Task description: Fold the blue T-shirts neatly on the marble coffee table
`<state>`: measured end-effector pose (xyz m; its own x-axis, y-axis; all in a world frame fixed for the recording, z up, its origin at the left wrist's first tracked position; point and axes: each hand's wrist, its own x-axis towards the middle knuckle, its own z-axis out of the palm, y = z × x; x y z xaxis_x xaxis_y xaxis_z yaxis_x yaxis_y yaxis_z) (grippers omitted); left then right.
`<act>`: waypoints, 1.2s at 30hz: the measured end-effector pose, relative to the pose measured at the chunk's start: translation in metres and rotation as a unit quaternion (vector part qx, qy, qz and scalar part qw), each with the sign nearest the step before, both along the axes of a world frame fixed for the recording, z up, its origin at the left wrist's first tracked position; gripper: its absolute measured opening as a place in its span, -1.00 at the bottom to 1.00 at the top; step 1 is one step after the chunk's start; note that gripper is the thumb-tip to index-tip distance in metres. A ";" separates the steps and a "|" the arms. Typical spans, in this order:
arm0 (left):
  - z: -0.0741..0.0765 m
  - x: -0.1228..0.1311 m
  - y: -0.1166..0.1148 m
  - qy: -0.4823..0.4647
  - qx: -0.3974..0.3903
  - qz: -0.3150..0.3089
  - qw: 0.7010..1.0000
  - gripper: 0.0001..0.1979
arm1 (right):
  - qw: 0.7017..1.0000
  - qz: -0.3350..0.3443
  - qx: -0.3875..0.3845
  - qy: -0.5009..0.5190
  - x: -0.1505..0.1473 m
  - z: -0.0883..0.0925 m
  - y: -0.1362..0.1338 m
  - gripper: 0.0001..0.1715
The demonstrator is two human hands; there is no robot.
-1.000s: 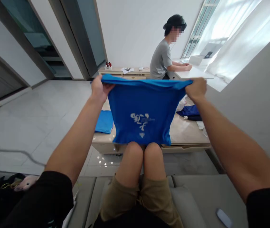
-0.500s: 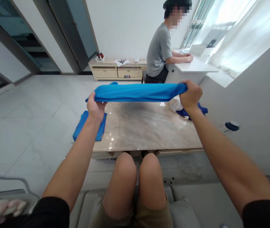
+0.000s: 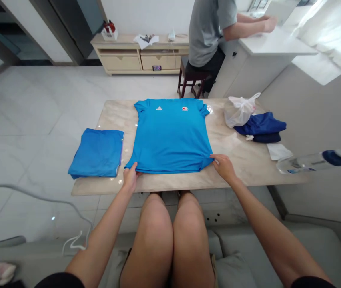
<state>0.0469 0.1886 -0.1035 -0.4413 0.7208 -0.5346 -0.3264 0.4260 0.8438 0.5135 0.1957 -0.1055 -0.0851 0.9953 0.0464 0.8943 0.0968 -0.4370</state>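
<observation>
A blue T-shirt lies spread on the marble-look table, its sleeves at the far edge and its hem towards me. Two small chest logos face up. My left hand pinches the hem's left corner, thumb on top and fingers partly hidden beneath. At the opposite corner, my right hand grips the hem between thumb and fingers, pulling small creases into the cloth. Left of the shirt, close to my left hand, is a folded stack of blue clothing.
On the table's right are a white plastic bag, dark blue cloth, a white paper and a clear bottle with a blue cap. Beyond, a person sits on a stool beside a low cabinet.
The blue shirt, stretched in the air between both hands before, now lies flat on the table. Both hands have come down and closer to me, still holding the hem. The view has tilted lower.
</observation>
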 end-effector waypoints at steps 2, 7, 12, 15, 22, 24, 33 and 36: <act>0.001 -0.011 -0.009 0.052 -0.036 -0.042 0.997 -0.75 | 1.000 0.003 -0.004 0.005 0.006 0.001 -0.010 -0.63; 0.030 -0.029 -0.049 0.119 -0.093 -0.127 0.980 -0.74 | 0.994 -0.103 0.001 0.030 -0.004 0.019 -0.053 -0.65; 0.083 0.009 -0.126 0.229 0.111 -0.343 0.904 -0.72 | 0.960 -0.107 -0.012 0.259 -0.086 0.053 -0.132 -0.49; 0.107 0.041 -0.171 0.334 0.223 -0.405 0.822 -0.70 | 0.931 -0.074 0.030 0.356 -0.151 0.069 -0.182 -0.60; 0.132 0.059 -0.199 0.531 0.325 -0.372 0.688 -0.70 | 0.971 -0.083 0.153 0.163 -0.217 0.106 -0.237 -0.58; 0.136 0.059 -0.199 0.563 0.340 -0.380 0.650 -0.71 | 0.981 -0.063 0.152 0.103 -0.216 0.117 -0.243 -0.60; 0.146 0.061 -0.205 0.585 0.364 -0.399 0.605 -0.74 | 0.972 -0.071 0.207 0.085 -0.181 0.128 -0.241 -0.73; 0.147 0.057 -0.205 0.583 0.381 -0.387 0.604 -0.74 | 0.969 -0.066 0.217 0.097 -0.179 0.126 -0.242 -0.73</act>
